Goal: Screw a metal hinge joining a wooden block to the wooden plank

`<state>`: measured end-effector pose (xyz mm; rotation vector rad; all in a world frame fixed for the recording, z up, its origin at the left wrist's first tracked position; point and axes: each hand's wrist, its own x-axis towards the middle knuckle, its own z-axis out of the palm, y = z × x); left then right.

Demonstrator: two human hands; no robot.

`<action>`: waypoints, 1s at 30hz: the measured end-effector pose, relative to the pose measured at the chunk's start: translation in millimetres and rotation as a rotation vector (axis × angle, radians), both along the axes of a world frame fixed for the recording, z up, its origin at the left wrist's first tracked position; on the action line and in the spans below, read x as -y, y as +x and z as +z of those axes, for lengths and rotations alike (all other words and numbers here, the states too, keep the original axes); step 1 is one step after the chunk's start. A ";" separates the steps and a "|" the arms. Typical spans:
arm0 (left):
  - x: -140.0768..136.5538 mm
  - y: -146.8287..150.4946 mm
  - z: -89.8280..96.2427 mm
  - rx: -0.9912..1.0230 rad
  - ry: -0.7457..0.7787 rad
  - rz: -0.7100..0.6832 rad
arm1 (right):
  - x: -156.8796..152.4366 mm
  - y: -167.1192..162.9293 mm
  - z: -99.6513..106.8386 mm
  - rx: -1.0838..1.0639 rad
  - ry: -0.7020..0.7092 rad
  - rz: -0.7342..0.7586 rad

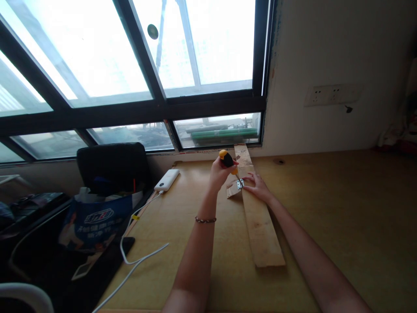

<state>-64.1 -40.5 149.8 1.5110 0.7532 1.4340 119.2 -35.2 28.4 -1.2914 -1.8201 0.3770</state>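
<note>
My left hand (220, 174) is closed around a yellow-and-black screwdriver (226, 158), its shaft slanting down to a small silver metal hinge (240, 183). That hinge sits at the left edge of a long wooden board (260, 226) lying on the table. A short wooden piece (233, 191) sticks out to the left of the board at the hinge. My right hand (257, 187) rests across the board, thumb and fingertips holding the hinge from its right side. The screwdriver's tip and the screw are too small to make out clearly.
The wooden table (312, 217) meets a wall and window; the board's far end reaches the sill. A white power bank (167, 180) with a white cable (122, 243) lies to the left. Beyond that edge stand a black chair (112, 163) and a blue bag (94, 221).
</note>
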 end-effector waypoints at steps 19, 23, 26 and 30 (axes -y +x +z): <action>36.8 -3.9 37.7 -0.016 0.048 -0.010 | 1.2 0.5 0.4 0.006 0.001 0.000; 64.2 -2.5 55.4 -0.002 0.049 0.000 | 0.7 0.2 1.3 0.041 0.003 -0.007; 82.9 4.9 52.0 -0.056 0.102 0.005 | 6.3 -3.4 5.7 0.051 0.023 -0.013; 103.5 8.2 16.1 -0.202 0.349 0.065 | 41.7 -10.0 20.9 0.000 0.148 -0.074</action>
